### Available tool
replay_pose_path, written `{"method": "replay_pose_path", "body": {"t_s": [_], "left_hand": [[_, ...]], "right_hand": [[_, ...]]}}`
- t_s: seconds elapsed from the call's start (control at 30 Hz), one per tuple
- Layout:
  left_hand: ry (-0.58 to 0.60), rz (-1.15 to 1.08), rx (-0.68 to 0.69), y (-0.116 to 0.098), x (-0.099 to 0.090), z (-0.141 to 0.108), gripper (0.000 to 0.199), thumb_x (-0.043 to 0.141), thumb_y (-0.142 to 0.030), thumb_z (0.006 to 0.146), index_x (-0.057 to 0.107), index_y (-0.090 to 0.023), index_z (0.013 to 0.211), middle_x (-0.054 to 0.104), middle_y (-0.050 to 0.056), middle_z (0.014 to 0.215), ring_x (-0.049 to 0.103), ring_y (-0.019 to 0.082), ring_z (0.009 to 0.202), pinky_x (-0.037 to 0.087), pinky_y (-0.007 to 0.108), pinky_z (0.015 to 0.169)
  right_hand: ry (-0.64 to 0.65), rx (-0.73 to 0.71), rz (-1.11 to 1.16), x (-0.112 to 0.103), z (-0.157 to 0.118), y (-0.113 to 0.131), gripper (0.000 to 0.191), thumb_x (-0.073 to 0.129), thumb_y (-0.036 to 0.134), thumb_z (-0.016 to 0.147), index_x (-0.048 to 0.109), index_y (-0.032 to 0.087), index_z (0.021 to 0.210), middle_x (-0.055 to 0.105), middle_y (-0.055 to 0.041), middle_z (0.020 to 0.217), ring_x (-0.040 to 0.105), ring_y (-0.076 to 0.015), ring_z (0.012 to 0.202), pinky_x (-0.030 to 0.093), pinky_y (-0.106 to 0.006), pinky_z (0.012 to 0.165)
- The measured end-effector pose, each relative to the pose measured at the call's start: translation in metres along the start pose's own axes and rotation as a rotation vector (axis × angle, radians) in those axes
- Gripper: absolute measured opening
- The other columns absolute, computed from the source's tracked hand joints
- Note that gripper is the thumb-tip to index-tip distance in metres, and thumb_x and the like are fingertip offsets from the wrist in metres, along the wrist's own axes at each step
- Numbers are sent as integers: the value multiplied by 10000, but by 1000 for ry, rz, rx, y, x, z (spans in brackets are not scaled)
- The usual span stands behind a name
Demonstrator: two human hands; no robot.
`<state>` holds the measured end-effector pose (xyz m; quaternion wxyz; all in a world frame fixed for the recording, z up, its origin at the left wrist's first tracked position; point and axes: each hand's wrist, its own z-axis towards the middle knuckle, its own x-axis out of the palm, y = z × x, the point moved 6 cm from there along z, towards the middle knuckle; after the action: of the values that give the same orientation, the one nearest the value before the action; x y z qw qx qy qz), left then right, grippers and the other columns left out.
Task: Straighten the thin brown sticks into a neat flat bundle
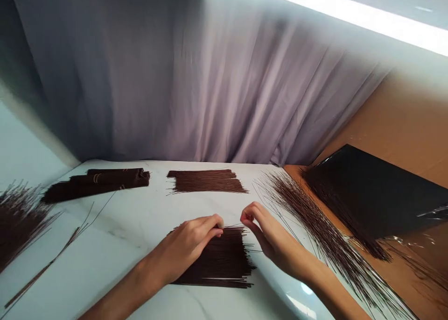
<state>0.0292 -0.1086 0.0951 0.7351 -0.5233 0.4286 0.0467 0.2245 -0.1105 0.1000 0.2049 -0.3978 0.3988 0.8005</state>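
Note:
My left hand [198,236] is closed in a pinch above the far edge of a woven mat of thin dark-brown sticks [224,259]. A small pale rounded spot shows at its fingertips; I cannot make out what it is. To the right, my right hand [264,229] is also pinched, raised just off the mat's right end. A thin brown stick [233,225] spans the gap between the two sets of fingertips. The mat lies flat, its right ends uneven, and my left hand and forearm cover its left part.
Behind lies another brown stick mat [208,181]; rolled dark mats [101,182] are at back left. Loose sticks [315,222] spread along the right, beside a black sheet [378,194] on brown board. More sticks [21,222] lie left. A grey curtain [217,86] hangs behind the white table [140,222].

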Motion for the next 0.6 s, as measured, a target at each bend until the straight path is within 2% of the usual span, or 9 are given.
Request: {"method": "replay_pose_path", "body": {"t_s": [0.13, 0.2, 0.3, 0.43, 0.6], "left_hand": [[-56, -237, -134, 18, -4, 1, 170, 443, -370, 1045, 546, -263, 962, 686, -31, 865, 518, 142, 652, 401, 262, 631], [-48, -338, -136, 26, -3, 3, 149, 463, -383, 1031, 531, -253, 999, 702, -12, 897, 501, 135, 645, 413, 255, 636], [-2, -383, -131, 35, 2, 7, 173, 473, -404, 1021, 535, -242, 1017, 715, 18, 953, 509, 139, 674, 410, 246, 626], [-2, -358, -139, 46, 6, 10, 207, 479, -423, 1013, 539, -229, 976, 716, 30, 942, 493, 140, 669, 380, 241, 600], [-34, -368, -150, 55, 10, 11, 214, 489, -427, 1006, 549, -224, 975, 716, 23, 891, 484, 144, 675, 372, 245, 611]], "right_hand": [[-184, 16, -126, -1, 61, -41, 221, 330, 230, 1091, 532, 193, 1173, 601, -103, 1139, 589, -209, 1075, 504, -388, 967], [-153, 4, -186, 15, 96, -66, 201, 432, 222, 1065, 579, 173, 1194, 603, -125, 1194, 579, -235, 1143, 483, -430, 1020], [-48, -19, -280, 48, 134, -93, 229, 598, 274, 1009, 626, 170, 1211, 641, -98, 1211, 631, -230, 1099, 538, -431, 957], [19, -6, -395, 77, 145, -108, 337, 637, 355, 992, 605, 177, 1276, 629, -88, 1278, 660, -229, 1064, 574, -440, 895], [26, -1, -502, 84, 134, -104, 336, 635, 350, 993, 604, 176, 1279, 626, -92, 1284, 655, -234, 1079, 568, -447, 909]]}}
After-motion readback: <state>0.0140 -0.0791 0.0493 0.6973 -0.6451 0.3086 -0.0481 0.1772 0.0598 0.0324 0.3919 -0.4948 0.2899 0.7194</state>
